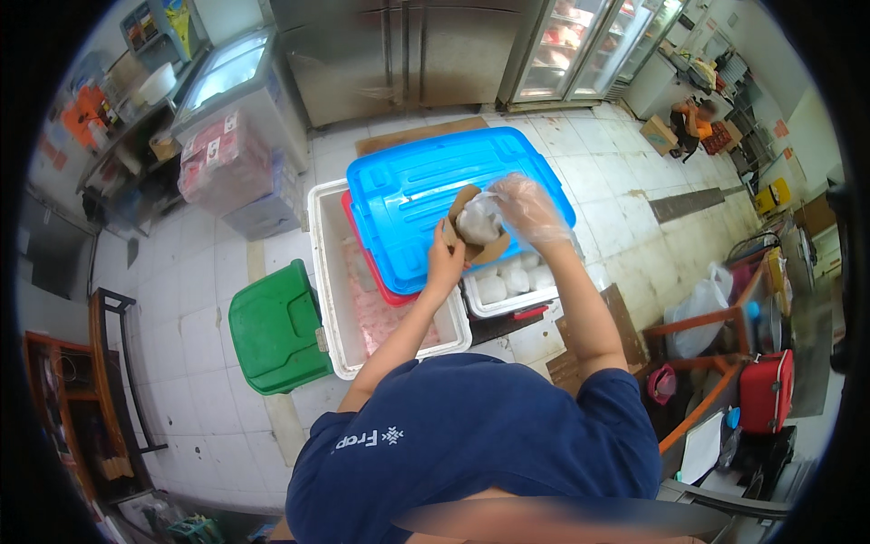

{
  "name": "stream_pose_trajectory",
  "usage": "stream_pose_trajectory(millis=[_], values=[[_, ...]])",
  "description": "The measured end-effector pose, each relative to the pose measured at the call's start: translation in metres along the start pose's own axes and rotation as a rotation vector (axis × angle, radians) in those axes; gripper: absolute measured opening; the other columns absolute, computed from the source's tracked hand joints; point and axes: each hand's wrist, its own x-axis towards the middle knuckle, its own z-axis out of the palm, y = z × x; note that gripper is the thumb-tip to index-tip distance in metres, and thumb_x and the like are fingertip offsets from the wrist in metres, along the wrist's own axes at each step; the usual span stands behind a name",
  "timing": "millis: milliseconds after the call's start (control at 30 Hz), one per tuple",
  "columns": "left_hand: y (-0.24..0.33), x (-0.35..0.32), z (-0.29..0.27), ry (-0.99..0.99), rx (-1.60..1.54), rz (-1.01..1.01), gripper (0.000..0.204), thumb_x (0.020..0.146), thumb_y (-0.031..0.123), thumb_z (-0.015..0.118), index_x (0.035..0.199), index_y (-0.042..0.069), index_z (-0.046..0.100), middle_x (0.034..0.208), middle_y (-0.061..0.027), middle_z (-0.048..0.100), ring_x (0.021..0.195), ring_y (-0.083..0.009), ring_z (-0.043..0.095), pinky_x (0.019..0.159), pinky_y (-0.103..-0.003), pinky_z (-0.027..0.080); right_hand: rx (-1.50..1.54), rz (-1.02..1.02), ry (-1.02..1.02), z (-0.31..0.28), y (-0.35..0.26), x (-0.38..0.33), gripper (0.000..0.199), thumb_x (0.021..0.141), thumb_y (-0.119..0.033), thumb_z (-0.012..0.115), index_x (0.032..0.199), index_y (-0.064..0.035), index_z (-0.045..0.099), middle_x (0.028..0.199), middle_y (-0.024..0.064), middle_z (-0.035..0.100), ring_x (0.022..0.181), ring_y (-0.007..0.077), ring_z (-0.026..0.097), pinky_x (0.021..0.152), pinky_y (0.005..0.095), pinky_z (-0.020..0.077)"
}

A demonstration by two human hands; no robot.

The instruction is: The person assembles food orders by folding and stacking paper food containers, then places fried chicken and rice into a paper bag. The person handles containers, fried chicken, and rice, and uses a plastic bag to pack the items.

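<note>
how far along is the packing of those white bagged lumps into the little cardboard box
Early, by the look of it. No finished boxes show. In hand: the left hand holds a small open brown cardboard box over the blue plastic bin lid, while the gloved right hand presses a white plastic-wrapped lump into it. Left: several more white lumps sit in the white tray below.

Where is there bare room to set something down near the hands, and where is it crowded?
The blue lid is bare left of the cardboard box held by the left hand; the gloved right hand works at the box's wrapped bundle. Tiled floor lies bare left of the green bin. The white tub and small white container are full.
</note>
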Motion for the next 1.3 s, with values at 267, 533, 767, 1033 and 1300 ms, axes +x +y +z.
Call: stream_pose_trajectory(millis=[267,533,767,1033,1300], values=[[0.008,-0.006,0.002,-0.039,0.113,0.063,0.064,0.091,0.010,0.056,0.145,-0.001,0.023,0.080,-0.0151,0.064,0.054,-0.0210,0.063,0.049,-0.033,0.051,0.175,0.185,0.379,-0.039,-0.012,-0.002,0.013,0.085,-0.010,0.062,0.096,-0.0058,0.068,0.091,0.0147,0.067,0.085,0.0306,0.064,0.075,0.0385,0.0513],[0.063,-0.062,-0.006,0.172,0.417,0.584,0.070,0.092,0.024,0.059,0.146,-0.002,0.023,0.124,-0.0225,0.046,0.112,-0.0309,0.046,0.091,-0.042,0.041,0.826,0.587,0.641,-0.065,-0.046,-0.046,0.013,0.091,-0.010,0.059,0.102,-0.0067,0.065,0.085,-0.0018,0.063,0.061,0.0075,0.055,0.056,0.0241,0.0467],[0.085,-0.145,0.012,-0.330,-0.388,-0.020,0.066,0.102,0.043,0.037,0.150,0.004,0.015,0.148,-0.0216,0.026,0.139,-0.0326,0.027,0.114,-0.044,0.024,0.427,0.673,0.634,-0.027,-0.150,-0.127,0.018,0.091,-0.017,0.049,0.091,-0.0054,0.061,0.078,0.0077,0.063,0.070,0.0149,0.058,0.063,0.0354,0.0457],[0.039,-0.178,-0.009,-0.384,-0.848,-1.417,0.079,0.094,0.060,0.037,0.147,0.002,0.023,0.151,-0.0176,0.028,0.139,-0.0338,0.030,0.115,-0.048,0.023,0.612,0.774,0.929,0.022,-0.183,-0.240,0.039,0.100,-0.037,0.033,0.106,-0.0073,0.059,0.102,0.0070,0.061,0.095,0.0140,0.055,0.082,0.0259,0.0407],[0.022,-0.226,-0.066,-0.599,-0.467,-0.827,0.029,0.092,0.015,0.060,0.118,0.003,0.056,0.110,-0.0072,0.062,0.099,-0.0211,0.059,0.088,-0.035,0.047,0.296,1.028,1.183,0.058,-0.229,-0.316,0.023,0.083,-0.004,0.062,0.106,-0.0031,0.060,0.093,0.0052,0.062,0.091,0.0171,0.060,0.085,0.0305,0.0453]])
